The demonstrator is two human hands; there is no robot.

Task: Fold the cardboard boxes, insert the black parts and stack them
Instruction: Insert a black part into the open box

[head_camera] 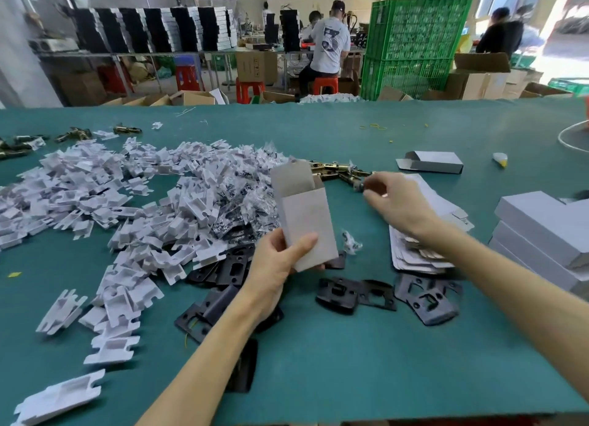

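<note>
From the head camera, the left hand (277, 261) grips the lower end of an erected cardboard box (304, 221) near the centre of the view, thumb across its front. The box stands upright with its top flap open, and nothing black shows inside. The right hand (396, 200), at about 2 o'clock from the box, reaches with curled fingers toward the brass latch pieces (339, 169). Blur hides whether it already pinches one. The black parts (425, 296) lie loose on the green table (350, 362) at 5 o'clock, with more at 7 o'clock beside the heap of white inserts (127, 202) and bagged screws (242, 183). A pile of flat box blanks (414, 256) waits at 3 o'clock. Beyond it, at the right edge, closed boxes (541, 228) are stacked, so several rounds look finished. One more folded box (430, 162) lies alone at 1 o'clock. For the box in hand, folding seems done, while filling, closing and stacking remain, and many blanks and parts are left.
</note>
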